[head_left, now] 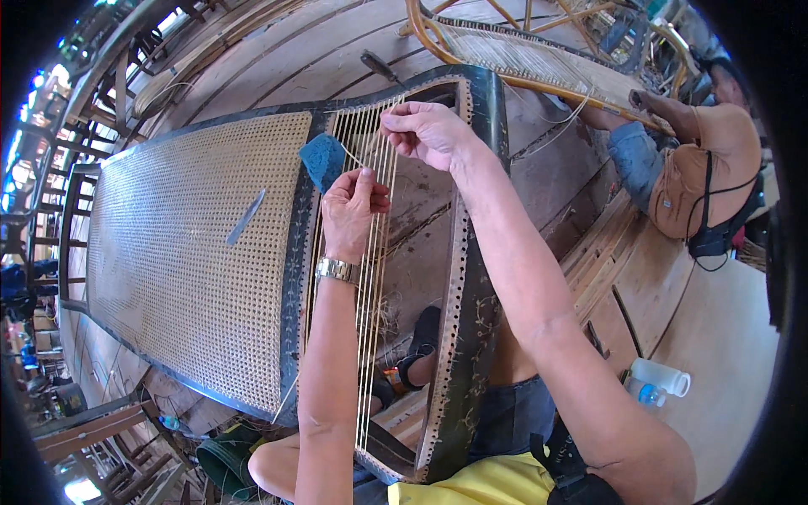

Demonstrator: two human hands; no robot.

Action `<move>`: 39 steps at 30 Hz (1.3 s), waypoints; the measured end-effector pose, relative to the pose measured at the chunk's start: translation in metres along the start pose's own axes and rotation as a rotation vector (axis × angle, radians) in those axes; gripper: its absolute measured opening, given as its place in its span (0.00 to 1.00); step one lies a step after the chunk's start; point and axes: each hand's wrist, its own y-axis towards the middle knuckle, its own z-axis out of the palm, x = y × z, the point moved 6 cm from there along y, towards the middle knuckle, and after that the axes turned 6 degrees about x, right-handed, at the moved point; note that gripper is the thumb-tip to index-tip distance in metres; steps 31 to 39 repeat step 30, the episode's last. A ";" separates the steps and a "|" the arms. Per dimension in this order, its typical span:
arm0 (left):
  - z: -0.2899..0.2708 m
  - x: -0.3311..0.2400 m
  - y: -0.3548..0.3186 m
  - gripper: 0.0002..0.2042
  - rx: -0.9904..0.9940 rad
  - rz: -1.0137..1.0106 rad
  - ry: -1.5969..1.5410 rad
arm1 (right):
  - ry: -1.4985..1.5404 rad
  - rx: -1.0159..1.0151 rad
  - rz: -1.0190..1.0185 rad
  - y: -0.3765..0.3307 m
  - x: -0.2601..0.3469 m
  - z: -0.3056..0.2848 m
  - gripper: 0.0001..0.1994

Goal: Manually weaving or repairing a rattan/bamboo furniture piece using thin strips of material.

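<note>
A dark wooden frame (478,337) with floral decoration and rows of small holes lies before me. Pale cane strands (370,337) stretch lengthwise across its open right section. My left hand (352,210), wearing a metal watch, is over these strands, thumb pressed to curled fingers on a thin cane strand. Farther up, my right hand (427,135) is closed in a pinch at the strands close to the frame's far edge; its fingertips seem to grip a strand, partly hidden. A blue sponge-like block (322,162) rests on the frame's crossbar beside my left hand.
Finished woven cane panel (194,252) fills the left section, with a narrow blade-like piece (246,217) on it. A dark-handled tool (380,66) lies beyond the frame. Another person (703,172) sits at right by a second strung frame (539,63). Bottles (661,376) stand lower right.
</note>
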 end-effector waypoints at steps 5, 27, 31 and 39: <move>0.011 0.002 0.014 0.12 0.076 -0.024 -0.046 | -0.169 -0.023 -0.004 -0.006 0.004 0.001 0.02; 0.017 -0.001 0.023 0.12 0.052 0.060 -0.007 | -0.505 -0.045 -0.253 -0.002 0.011 0.003 0.01; 0.016 0.001 0.024 0.12 0.054 0.054 -0.007 | -0.511 -0.096 -0.279 -0.002 0.016 0.003 0.02; 0.016 0.001 0.024 0.12 0.054 0.054 -0.007 | -0.511 -0.096 -0.279 -0.002 0.016 0.003 0.02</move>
